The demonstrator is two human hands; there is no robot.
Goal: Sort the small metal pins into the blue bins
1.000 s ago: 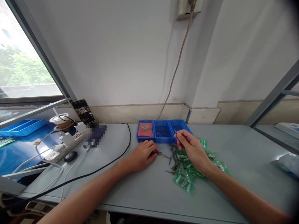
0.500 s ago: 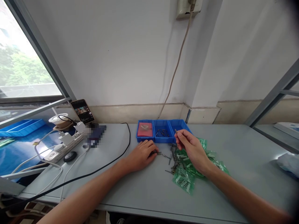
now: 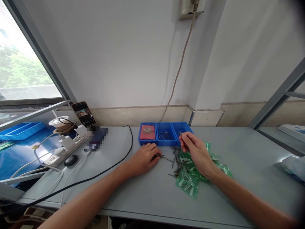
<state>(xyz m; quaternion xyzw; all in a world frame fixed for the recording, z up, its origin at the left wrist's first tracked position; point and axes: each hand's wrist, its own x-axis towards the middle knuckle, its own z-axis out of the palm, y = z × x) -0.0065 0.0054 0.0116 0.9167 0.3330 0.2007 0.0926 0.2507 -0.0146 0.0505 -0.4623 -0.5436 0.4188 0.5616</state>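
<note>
My left hand [image 3: 146, 158] rests on the table with its fingers curled over several small dark metal pins [image 3: 160, 156], whose ends stick out by the thumb. Raised near the front of the right-hand blue bin [image 3: 182, 126], my right hand [image 3: 194, 149] pinches a thin brass-coloured metal pin [image 3: 180, 132] between thumb and fingertips. Its exact kind is too small to tell. Loose metal pins [image 3: 176, 159] lie in a heap between the hands. Beside and under my right hand are green plastic bags [image 3: 187, 183], at least one with metal pins inside.
The middle blue bin [image 3: 166, 143] holds several dark pins; the left one [image 3: 140, 140] has a red packet [image 3: 147, 135]. A black cable [image 3: 105, 171] crosses the table on the left, near a power strip [image 3: 53, 159], a phone [image 3: 83, 114] and a drink cup [image 3: 62, 124].
My right hand has shifted very slightly to the right, still pinching the brass-coloured pin. My left hand stays in place over the dark pins.
</note>
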